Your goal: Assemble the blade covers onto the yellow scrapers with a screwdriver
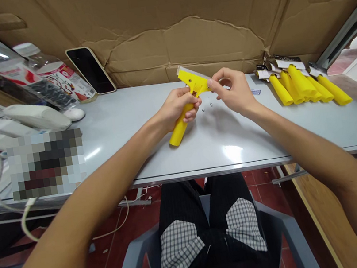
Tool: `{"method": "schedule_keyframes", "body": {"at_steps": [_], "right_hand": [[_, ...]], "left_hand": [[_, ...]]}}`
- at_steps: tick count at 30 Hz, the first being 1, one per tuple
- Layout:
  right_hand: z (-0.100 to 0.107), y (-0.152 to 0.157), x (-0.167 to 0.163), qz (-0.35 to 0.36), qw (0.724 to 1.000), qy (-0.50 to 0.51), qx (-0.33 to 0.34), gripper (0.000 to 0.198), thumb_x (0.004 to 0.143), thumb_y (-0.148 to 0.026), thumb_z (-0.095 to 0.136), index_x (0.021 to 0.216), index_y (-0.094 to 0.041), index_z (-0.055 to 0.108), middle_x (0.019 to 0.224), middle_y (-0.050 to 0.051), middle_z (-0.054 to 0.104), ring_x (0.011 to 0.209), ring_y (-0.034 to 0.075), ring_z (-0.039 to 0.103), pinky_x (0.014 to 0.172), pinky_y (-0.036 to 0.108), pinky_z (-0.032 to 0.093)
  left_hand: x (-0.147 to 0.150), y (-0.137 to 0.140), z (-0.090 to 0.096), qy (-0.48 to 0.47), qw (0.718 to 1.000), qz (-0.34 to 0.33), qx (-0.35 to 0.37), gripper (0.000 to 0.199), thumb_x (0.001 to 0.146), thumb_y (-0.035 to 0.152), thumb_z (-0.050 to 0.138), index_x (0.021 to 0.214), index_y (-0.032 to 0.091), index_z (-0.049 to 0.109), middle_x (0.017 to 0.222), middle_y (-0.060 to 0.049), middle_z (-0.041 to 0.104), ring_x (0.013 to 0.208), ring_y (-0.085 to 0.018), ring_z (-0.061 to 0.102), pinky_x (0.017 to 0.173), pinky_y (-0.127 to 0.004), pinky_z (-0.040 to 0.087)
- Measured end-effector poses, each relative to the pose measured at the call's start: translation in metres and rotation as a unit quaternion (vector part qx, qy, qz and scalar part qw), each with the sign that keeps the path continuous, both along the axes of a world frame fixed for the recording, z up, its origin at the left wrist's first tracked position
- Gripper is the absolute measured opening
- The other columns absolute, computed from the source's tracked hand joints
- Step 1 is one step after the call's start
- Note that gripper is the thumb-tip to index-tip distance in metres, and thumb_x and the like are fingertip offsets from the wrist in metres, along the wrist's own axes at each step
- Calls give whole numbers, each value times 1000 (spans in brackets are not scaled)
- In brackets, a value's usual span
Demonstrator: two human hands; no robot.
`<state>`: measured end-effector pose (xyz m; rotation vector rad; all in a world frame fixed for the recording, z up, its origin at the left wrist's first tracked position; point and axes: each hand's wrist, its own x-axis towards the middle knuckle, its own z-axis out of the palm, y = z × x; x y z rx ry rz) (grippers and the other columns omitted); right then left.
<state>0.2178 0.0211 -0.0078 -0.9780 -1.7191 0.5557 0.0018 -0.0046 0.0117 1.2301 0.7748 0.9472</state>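
Observation:
A yellow scraper (pixel 195 82) with a clear strip along the top of its wide head is held up over the table, tilted. My left hand (pixel 179 107) wraps round the upper part of its handle, whose lower end slants down toward me. At the right end of the head, the thumb and index finger of my right hand (pixel 233 90) are closed together against its corner. Whether a small part is also pinched there is hidden. Below the hands, several tiny screws (pixel 211 105) lie on the grey tabletop (pixel 169 164).
To the right lie several yellow scrapers (pixel 301 82) in a pile, beside a small clear strip (pixel 255 92). A phone (pixel 91 71) leans on the cardboard wall (pixel 181 17). Bottles (pixel 59 75), a white mouse (pixel 74 114) and a white device (pixel 36 116) crowd the left.

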Motion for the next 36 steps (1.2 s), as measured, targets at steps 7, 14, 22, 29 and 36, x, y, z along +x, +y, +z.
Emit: {"method": "schedule_keyframes", "body": {"at_steps": [7, 14, 22, 29, 36], "right_hand": [[11, 40, 57, -89, 984, -152, 37, 38, 102, -63, 82, 99, -25, 79, 115, 14, 74, 125, 40, 71, 115, 57, 57], [24, 62, 124, -145, 852, -483, -140, 45, 96, -43, 87, 136, -23, 86, 135, 17, 81, 131, 42, 74, 113, 56, 59], [13, 67, 125, -118, 849, -491, -157, 20, 89, -28, 90, 108, -30, 94, 109, 9, 87, 104, 33, 78, 97, 47, 61], [20, 54, 105, -77, 933, -345, -63, 21, 88, -34, 90, 107, -24, 89, 94, 8, 83, 85, 28, 75, 94, 50, 61], [29, 29, 75, 74, 957, -253, -123, 26, 75, -42, 104, 90, -29, 88, 78, 2, 75, 71, 23, 68, 78, 45, 58]], "left_hand": [[-3, 10, -4, -15, 999, 39, -27, 27, 68, 14, 73, 85, 22, 53, 74, 3, 64, 43, -3, 43, 38, -16, 29], [-1, 17, -10, -60, 991, 80, -89, 27, 70, 10, 72, 89, 19, 54, 76, 3, 63, 46, -2, 44, 38, -14, 30], [8, 11, -12, -91, 974, 101, -183, 32, 74, 5, 66, 98, 21, 52, 73, 4, 61, 43, -2, 42, 37, -12, 29], [18, 6, -22, -70, 976, 95, -181, 27, 78, 4, 65, 93, 22, 51, 74, 2, 62, 44, -3, 44, 37, -13, 30], [17, 9, -27, -66, 980, 95, -162, 26, 77, 5, 67, 94, 20, 54, 75, 3, 62, 45, -3, 45, 37, -13, 32]]}}
